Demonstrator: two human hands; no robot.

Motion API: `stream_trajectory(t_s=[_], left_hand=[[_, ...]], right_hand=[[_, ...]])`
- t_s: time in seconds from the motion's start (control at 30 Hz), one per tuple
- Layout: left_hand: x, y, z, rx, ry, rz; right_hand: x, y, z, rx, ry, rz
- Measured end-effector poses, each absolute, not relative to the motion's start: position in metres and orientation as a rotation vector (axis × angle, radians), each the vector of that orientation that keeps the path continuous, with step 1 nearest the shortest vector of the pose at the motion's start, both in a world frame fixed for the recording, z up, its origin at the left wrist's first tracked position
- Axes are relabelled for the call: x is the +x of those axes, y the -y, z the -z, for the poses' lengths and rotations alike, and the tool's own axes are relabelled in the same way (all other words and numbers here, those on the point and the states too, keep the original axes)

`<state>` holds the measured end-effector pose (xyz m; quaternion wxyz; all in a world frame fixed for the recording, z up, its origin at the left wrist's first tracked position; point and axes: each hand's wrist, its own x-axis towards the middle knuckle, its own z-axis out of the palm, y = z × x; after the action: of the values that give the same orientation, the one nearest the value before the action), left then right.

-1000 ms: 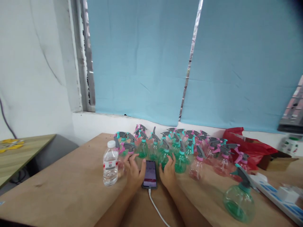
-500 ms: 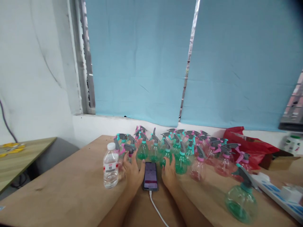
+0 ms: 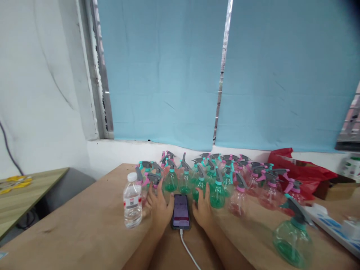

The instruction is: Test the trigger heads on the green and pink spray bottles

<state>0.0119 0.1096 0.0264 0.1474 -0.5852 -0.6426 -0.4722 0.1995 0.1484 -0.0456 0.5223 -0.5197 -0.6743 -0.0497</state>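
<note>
A phone [image 3: 180, 213] with a lit screen lies on the wooden table [image 3: 92, 225], a white cable [image 3: 186, 247] plugged into its near end. My left hand [image 3: 160, 206] is just left of the phone, fingers apart and holding nothing. On the phone's other side is my right hand [image 3: 203, 208], also with spread fingers and nothing in it. Beyond the left fingers stands a pink-collared spray bottle [image 3: 153, 180], partly hidden by them. A green spray bottle [image 3: 200, 183] is just past the right fingertips. Left of my left hand stands a clear water bottle [image 3: 132, 202] with a white cap.
Several green and pink spray bottles crowd the back of the table. One green spray bottle [image 3: 293, 240] stands apart at the near right, beside a white power strip [image 3: 329, 227]. A red plastic bag [image 3: 298, 168] and a cardboard box [image 3: 337, 187] are at the back right.
The view has shifted slightly, so most table items appear a little lower or further right. Both hands keep nearly the same pose beside the phone.
</note>
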Motion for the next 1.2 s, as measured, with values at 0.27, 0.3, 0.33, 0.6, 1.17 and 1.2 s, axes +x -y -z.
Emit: stream_trajectory(t_s=[0.27,0.3,0.33,0.6,1.17,1.2], left_hand=[[0.008,-0.116,-0.02,-1.625,1.821,1.372],[0.008,-0.117,-0.018,-1.623,1.818,1.37],[0.007,-0.118,-0.017,-1.622,1.818,1.369],[0.001,-0.127,-0.004,-1.593,1.854,1.363],[0.0,-0.123,-0.005,-1.713,1.492,1.437],[0.001,-0.122,-0.006,-1.744,1.443,1.468]], right_hand=[[0.195,-0.137,0.033,-1.179,1.62,0.066],[0.195,-0.136,0.031,-1.175,1.618,0.055],[0.194,-0.134,0.029,-1.169,1.615,0.049],[0.197,-0.13,0.019,-1.124,1.613,0.05],[0.195,-0.11,0.005,-0.897,1.829,0.083],[0.195,-0.11,0.004,-0.865,1.84,0.078]])
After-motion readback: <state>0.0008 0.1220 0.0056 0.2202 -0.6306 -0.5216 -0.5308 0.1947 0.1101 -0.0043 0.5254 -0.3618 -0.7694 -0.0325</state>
